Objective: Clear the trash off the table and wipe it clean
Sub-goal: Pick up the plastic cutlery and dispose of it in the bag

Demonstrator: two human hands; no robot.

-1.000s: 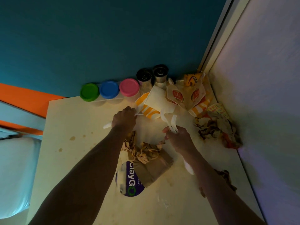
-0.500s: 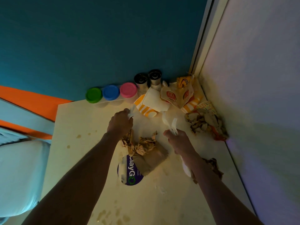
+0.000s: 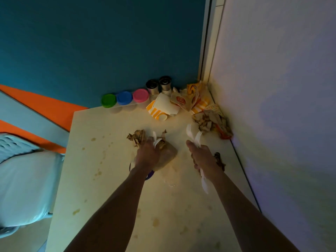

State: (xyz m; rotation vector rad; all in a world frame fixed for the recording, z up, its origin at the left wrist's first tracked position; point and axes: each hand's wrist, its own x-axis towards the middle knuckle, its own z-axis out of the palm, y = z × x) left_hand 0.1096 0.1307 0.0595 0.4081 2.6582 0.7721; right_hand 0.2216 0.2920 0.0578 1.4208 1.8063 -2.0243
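- Our left hand (image 3: 147, 157) grips white cutlery (image 3: 156, 140) over the brown paper bag (image 3: 166, 155)
- Our right hand (image 3: 201, 157) clenches plastic forks (image 3: 195, 136); wrappers (image 3: 211, 120) at 1 o'clock on the stained table (image 3: 112, 179)

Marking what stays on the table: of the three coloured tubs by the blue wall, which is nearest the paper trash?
The pink-lidded tub, rightmost of the three; the blue tub and green tub sit further left.

No readable text in view.
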